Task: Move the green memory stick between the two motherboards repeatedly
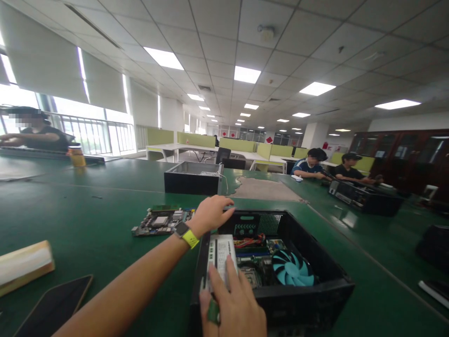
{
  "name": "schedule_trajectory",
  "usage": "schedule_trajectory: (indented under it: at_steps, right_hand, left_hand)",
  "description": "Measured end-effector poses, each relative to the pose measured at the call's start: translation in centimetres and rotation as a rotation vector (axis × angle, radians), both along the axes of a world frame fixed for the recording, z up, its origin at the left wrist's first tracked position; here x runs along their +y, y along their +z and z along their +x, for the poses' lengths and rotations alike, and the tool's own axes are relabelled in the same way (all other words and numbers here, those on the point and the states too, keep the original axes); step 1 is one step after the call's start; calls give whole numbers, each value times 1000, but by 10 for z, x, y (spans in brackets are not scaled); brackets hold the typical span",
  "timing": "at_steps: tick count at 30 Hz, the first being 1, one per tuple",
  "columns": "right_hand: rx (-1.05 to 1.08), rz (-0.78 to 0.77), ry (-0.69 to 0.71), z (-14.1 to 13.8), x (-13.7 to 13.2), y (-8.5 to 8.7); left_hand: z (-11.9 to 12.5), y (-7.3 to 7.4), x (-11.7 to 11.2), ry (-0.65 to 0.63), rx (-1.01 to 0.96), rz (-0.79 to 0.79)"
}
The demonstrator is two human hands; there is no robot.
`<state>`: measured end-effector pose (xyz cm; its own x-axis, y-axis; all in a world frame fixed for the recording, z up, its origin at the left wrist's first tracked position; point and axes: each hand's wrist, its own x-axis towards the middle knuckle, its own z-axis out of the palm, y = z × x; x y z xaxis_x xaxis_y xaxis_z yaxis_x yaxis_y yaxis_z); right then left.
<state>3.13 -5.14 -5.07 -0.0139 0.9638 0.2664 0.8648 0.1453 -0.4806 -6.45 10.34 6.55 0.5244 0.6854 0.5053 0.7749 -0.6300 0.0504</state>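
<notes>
While the case (312,299) lies open toward the worktop's (115,187) near edge: fan (293,267) and labelled unit (222,250) already inside.
Left hand (212,213): loosely spread, at the case's far-left corner.
Right hand (235,299): fingers on labelled unit, grip unclear.
Circuit board (164,222): loose, outside.

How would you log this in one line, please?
Left hand: at far corner of case | right hand: on labelled unit | turquoise fan: inside case

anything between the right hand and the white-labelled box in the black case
Nothing visible: the right hand reaches over the near wall, and its fingers appear to rest on the white-labelled box. The left hand is by the far left corner of the black case, beyond the box, so not between them.
</notes>
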Motion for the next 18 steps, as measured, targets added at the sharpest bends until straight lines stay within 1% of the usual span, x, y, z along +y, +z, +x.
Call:
schedule_trajectory:
  at_steps: [1, 2, 3, 4, 6, 7, 9, 10, 11, 12, 13, 14, 16, 18]
  right_hand:
    - [7, 16, 57, -4, -8, 3]
    - [27, 35, 106, -3, -16, 10]
    - [51, 51, 145, 2, -23, 21]
    - [74, 63, 170, 11, -28, 35]
    - [81, 86, 181, 39, -31, 71]
    - [58, 95, 168, 55, -26, 90]
    - [-40, 62, 96, 90, -3, 120]
    - [-119, 25, 84, 106, 15, 130]
    - [-214, -29, 81, 120, 36, 134]
    - [-317, -91, 72, 131, 58, 133]
    - [-421, -163, 71, 140, 80, 128]
    - [-511, -241, 76, 146, 99, 119]
    - [-653, -347, 91, 151, 131, 95]
    - [-758, -395, 126, 149, 148, 69]
  left_hand:
    - [12, 5, -2, -12, 37, -8]
    - [22, 8, -3, -21, 84, -25]
    - [30, 9, -4, -29, 140, -53]
    - [37, 8, -5, -35, 202, -89]
    - [50, 2, -7, -43, 328, -180]
    - [57, -3, -8, -46, 389, -231]
    - [71, -13, -8, -49, 540, -364]
    - [79, -18, -7, -53, 620, -438]
    - [87, -24, -5, -61, 691, -506]
    - [94, -29, -2, -70, 748, -566]
    - [101, -35, 2, -82, 783, -612]
    - [107, -42, 7, -94, 793, -644]
    - [114, -56, 17, -113, 799, -708]
    - [115, -71, 26, -142, 788, -770]
